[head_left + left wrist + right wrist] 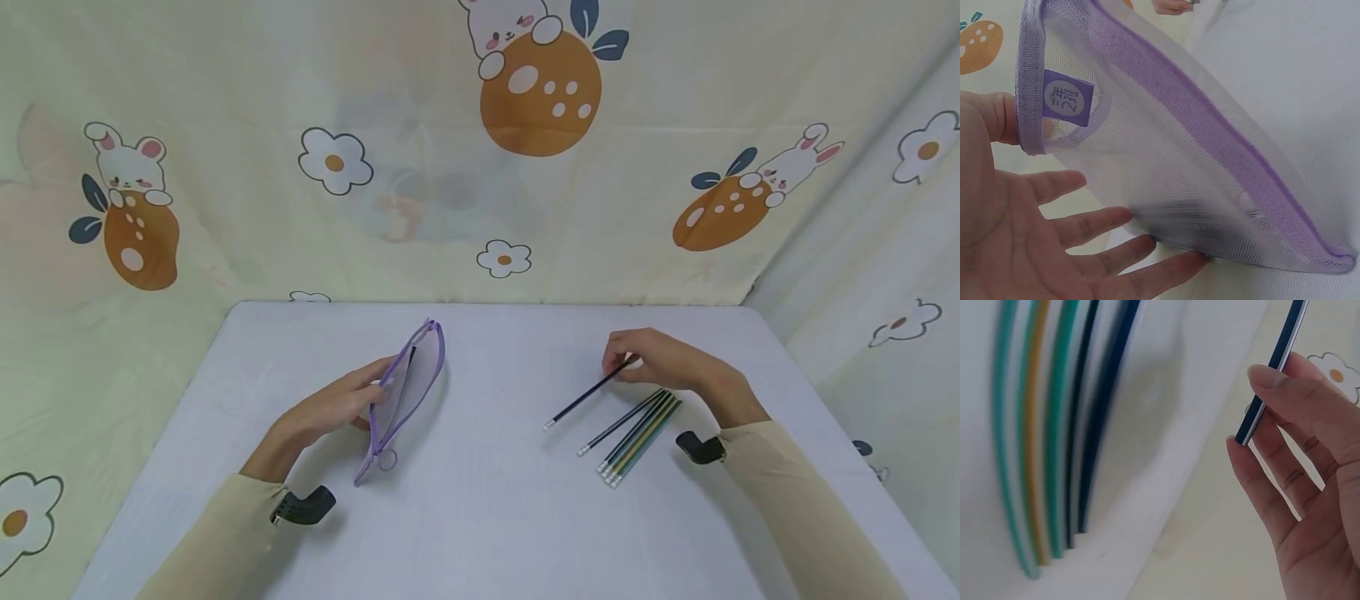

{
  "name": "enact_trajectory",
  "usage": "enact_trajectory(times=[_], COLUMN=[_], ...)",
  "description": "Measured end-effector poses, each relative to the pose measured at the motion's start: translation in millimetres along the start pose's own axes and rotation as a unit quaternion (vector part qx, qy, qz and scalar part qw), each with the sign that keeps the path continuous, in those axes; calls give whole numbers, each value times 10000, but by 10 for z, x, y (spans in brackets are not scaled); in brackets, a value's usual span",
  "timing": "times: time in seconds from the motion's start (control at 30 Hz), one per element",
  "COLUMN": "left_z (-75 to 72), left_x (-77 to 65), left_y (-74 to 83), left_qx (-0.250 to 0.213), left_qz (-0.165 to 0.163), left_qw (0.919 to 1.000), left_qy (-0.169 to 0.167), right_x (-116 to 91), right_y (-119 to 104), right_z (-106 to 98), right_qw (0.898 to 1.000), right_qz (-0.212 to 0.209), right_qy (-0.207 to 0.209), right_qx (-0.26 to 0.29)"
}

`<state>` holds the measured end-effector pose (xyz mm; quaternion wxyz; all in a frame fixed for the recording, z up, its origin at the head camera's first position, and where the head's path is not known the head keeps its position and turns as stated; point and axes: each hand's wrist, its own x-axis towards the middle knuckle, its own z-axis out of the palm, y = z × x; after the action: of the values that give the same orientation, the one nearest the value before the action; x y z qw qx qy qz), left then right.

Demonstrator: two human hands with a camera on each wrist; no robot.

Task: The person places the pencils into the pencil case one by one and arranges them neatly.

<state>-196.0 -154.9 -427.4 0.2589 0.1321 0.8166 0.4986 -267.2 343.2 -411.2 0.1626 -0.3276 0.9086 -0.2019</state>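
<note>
My left hand holds a mesh zipper pouch with purple edging, its mouth spread apart. The thumb hooks over the rim, and the fingers lie along the outside. A dark pencil shows inside the pouch. On the right, my right hand pinches a dark blue pencil near one end, between thumb and fingertips. That pencil slants down toward the middle of the table, its white-tipped end lowest. Just below this hand lie several pencils, dark blue, green and yellow, fanned side by side.
The white table has its far edge against a patterned cloth with rabbits and flowers. A ring-shaped zipper pull hangs at the pouch's near end. Black wrist cameras sit at both sleeve cuffs.
</note>
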Motion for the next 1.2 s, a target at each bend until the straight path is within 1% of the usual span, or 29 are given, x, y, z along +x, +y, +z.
enact_trajectory(times=[0.2,0.43,0.57,0.77,0.87,1.0,1.2], left_z=[-13,-23,-22,-17,-16,-14,-10], left_x=[-7,-21,-25,-19,-16,-16,-18], left_y=[-4,-3,-9,-11,-6,-1,4], left_qx=[4,-32,-29,-30,-37,-25,-33], left_qz=[11,95,94,114,110,94,69], left_qw=[10000,9999,9999,9999,9999,9999,10000], left_qy=[-16,-47,-49,-56,-61,-54,-29], right_x=[105,227,289,385,436,506,620], right_y=[-151,-326,-380,-466,-520,-616,-768], right_z=[-62,-117,-132,-160,-183,-212,-239], right_qw=[9999,9992,9987,9987,9981,9968,9957], right_qz=[-40,-293,-414,-397,-524,-700,-765], right_qy=[109,276,304,287,303,358,412], right_qx=[20,-33,-67,-120,-144,-126,-331])
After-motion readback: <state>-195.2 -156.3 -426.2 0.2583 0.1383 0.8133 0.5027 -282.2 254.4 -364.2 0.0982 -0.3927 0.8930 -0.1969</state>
